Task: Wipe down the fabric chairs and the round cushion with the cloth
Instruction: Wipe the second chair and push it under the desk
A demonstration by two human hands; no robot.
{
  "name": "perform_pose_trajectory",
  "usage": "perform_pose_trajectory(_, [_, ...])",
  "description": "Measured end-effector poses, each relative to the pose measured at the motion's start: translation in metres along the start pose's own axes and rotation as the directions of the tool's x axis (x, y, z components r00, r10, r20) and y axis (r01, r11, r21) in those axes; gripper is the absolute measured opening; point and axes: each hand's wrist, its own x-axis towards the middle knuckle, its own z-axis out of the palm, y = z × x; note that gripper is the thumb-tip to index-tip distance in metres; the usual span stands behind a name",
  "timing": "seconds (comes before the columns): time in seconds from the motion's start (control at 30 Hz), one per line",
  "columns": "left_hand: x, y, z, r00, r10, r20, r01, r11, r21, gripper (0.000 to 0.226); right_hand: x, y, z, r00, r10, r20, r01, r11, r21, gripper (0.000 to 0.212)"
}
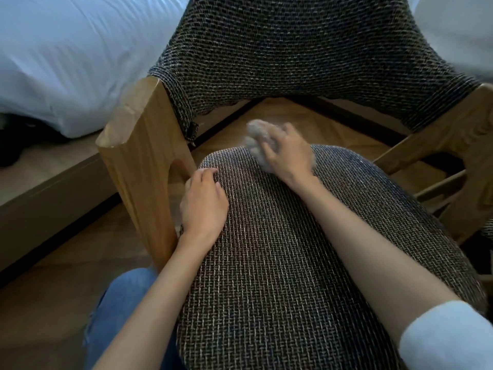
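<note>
A fabric chair fills the view, with a woven brown seat cushion (280, 257) and a dark woven backrest (293, 49) on a wooden frame (144, 161). My right hand (286, 153) grips a bunched grey cloth (256, 134) at the far edge of the seat; the cloth is blurred. My left hand (204, 201) rests on the seat's left edge with its fingers curled over the rim, beside the wooden armrest post. The round cushion is not in view.
A bed with white bedding (66, 62) and a wooden base stands at the left. Wooden parquet floor (66, 263) shows under and around the chair. My knee in blue jeans (120, 303) is at the bottom left. Another wooden frame part (466, 156) is at the right.
</note>
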Motion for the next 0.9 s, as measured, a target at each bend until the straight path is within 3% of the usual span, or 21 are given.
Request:
perform_pose_trajectory(0.13, [0.000,-0.002,0.001,1.000,-0.013,-0.006,0.013,1.000,0.017,0.034,0.004,-0.061,0.043,0.972,-0.135,0.192,0.161,0.978,-0.129,0.045])
perform_pose_trajectory(0.27, [0.000,-0.002,0.002,1.000,0.025,-0.003,-0.024,0.997,0.073,0.034,0.011,-0.051,0.049,0.960,-0.156,0.231,0.197,0.966,-0.167,0.048])
perform_pose_trajectory(0.4, [0.001,-0.003,0.010,0.984,0.176,0.018,-0.177,0.973,0.147,0.034,0.020,-0.034,0.044,0.977,-0.094,0.191,0.132,0.971,-0.199,0.045])
perform_pose_trajectory(0.67, [0.004,-0.005,0.012,0.982,0.180,0.061,-0.188,0.971,0.151,0.035,0.026,0.093,-0.008,0.953,0.297,0.067,-0.232,0.850,-0.473,0.043])
perform_pose_trajectory(0.8, [0.003,-0.003,0.013,0.982,0.180,0.055,-0.186,0.969,0.161,0.035,0.027,0.082,-0.004,0.933,0.355,0.062,-0.308,0.875,-0.373,0.038])
perform_pose_trajectory(0.9, [0.002,0.001,0.015,0.984,0.174,0.045,-0.180,0.965,0.191,0.036,0.025,0.043,0.011,0.963,0.215,0.161,-0.187,0.967,-0.171,0.039])
